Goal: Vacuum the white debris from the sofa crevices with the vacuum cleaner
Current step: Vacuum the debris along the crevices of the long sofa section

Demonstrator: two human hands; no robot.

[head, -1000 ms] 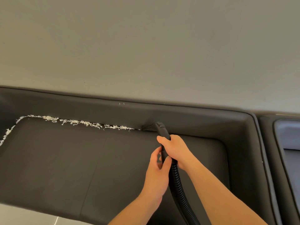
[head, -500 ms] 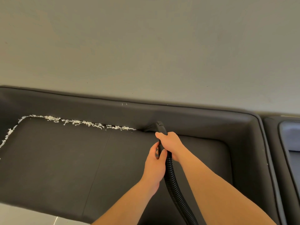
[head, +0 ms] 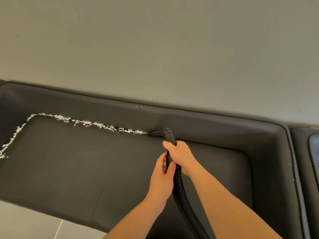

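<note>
Hands [head: 179, 153] [head: 161, 176] both clamped round vacuum hose [head: 181, 190] — nozzle [head: 159, 132] at white debris [head: 89, 124].

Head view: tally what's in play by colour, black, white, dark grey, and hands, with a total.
Black: 1, the vacuum hose with its nozzle
White: 1, the debris trail in the crevice
Dark grey: 1, the sofa
Hands: 2, left hand and right hand, both gripping the hose
Total: 5
</note>
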